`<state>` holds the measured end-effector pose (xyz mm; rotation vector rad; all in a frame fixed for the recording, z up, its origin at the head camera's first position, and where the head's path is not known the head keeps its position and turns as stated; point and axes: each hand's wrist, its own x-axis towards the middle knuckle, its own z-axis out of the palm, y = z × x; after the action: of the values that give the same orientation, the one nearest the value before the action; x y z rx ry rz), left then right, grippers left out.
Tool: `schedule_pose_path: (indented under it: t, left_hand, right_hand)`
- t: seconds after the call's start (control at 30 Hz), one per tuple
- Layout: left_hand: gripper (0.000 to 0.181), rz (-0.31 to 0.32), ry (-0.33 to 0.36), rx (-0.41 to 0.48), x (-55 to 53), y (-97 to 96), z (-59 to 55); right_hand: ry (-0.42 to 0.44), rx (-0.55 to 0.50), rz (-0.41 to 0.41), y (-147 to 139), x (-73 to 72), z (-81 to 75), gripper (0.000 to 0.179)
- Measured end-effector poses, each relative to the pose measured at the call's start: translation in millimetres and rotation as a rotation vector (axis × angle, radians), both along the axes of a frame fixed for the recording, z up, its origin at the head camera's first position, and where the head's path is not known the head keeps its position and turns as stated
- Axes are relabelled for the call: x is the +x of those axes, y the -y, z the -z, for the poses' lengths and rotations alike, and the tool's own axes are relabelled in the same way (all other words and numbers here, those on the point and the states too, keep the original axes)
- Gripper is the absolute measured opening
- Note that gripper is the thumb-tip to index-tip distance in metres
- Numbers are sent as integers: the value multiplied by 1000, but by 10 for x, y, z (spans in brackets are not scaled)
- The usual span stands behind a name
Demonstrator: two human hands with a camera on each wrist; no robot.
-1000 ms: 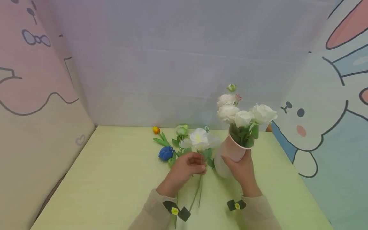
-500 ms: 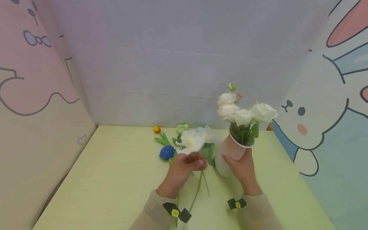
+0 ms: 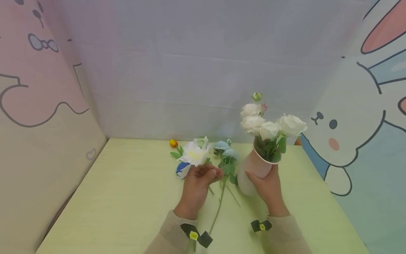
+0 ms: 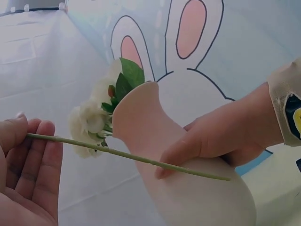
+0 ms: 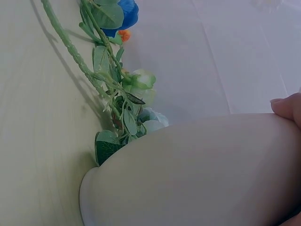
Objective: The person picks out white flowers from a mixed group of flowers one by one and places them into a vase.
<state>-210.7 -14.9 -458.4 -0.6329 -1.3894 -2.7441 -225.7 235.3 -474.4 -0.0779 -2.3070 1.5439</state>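
Observation:
My left hand (image 3: 197, 185) pinches the thin green stem (image 4: 108, 149) of a white flower (image 3: 194, 153) with a yellowish middle. Its bloom tilts left above the table, and the stem's bare end points right, crossing in front of the vase in the left wrist view. My right hand (image 3: 269, 188) grips the neck of a pale pink and white vase (image 3: 248, 176), thumb in front. The vase leans, its mouth tipped toward me and to the right. Several white blooms (image 3: 269, 130) with green leaves stand in it. In the right wrist view the vase (image 5: 188, 169) fills the lower part.
Several loose flowers lie on the pale yellow table (image 3: 127, 197): an orange tulip (image 3: 173, 143), a blue flower (image 3: 182, 168) partly covered by the white bloom, and light blue blooms (image 3: 229, 153) beside the vase. A long green stem (image 3: 218, 213) runs toward me between my forearms.
My left hand has turned the white flower: its bloom swung left, and the stem's lower end swung right toward the vase. The light blue blooms came into sight. My right hand and vase stayed nearly still.

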Motion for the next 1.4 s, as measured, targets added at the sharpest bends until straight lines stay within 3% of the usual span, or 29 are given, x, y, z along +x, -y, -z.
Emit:
schedule_pose_path:
  t: [0.23,0.5,0.63,0.93,1.13,1.4]
  left_hand:
    - [19,-18,22,150,-20,-12,-14]
    - [11,-178,228,273,-124,-113,-51]
    - [11,-213,262,293,-193,-176,-85]
    - [9,-240,144,315,-244,-280,-376]
    - [15,-248,37,238,-271,-356,-588]
    - [7,-265,-61,193,-307,-423,-750]
  right_hand:
    - [4,-4,-3,-5,14,24,101]
    - [1,3,2,-17,2,18,103]
    - [5,15,9,-17,-6,9,104]
    - [4,9,2,-19,-1,4,104]
    - [-4,7,14,-17,-2,7,104]
    - [2,7,11,1,8,1,103]
